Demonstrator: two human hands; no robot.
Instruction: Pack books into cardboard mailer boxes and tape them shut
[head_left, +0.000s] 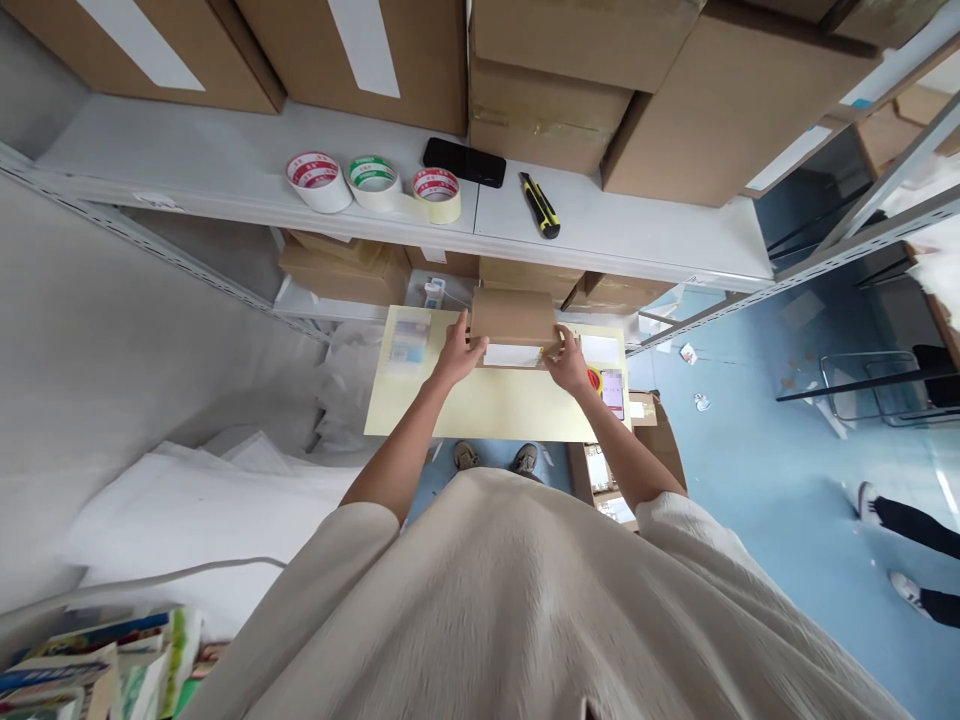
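Note:
A small brown cardboard box (514,313) is held over the pale yellow table (495,412), with a white strip or label (510,355) along its near side. My left hand (456,354) grips the box's left end, thumb at the near edge. At the opposite end, my right hand (568,364) has its fingers and thumb closed on the near right corner. Just beside my right forearm lie a red and yellow tape roll (595,380) and a phone with a lit screen (613,393). The underside of the box is hidden.
Above the table runs a grey shelf (247,150) bearing several tape rolls (373,182), a black phone (465,162), a yellow-black box cutter (540,205) and large cartons (742,110). An open carton (660,435) stands right of the table. Another person's legs (915,530) show at far right.

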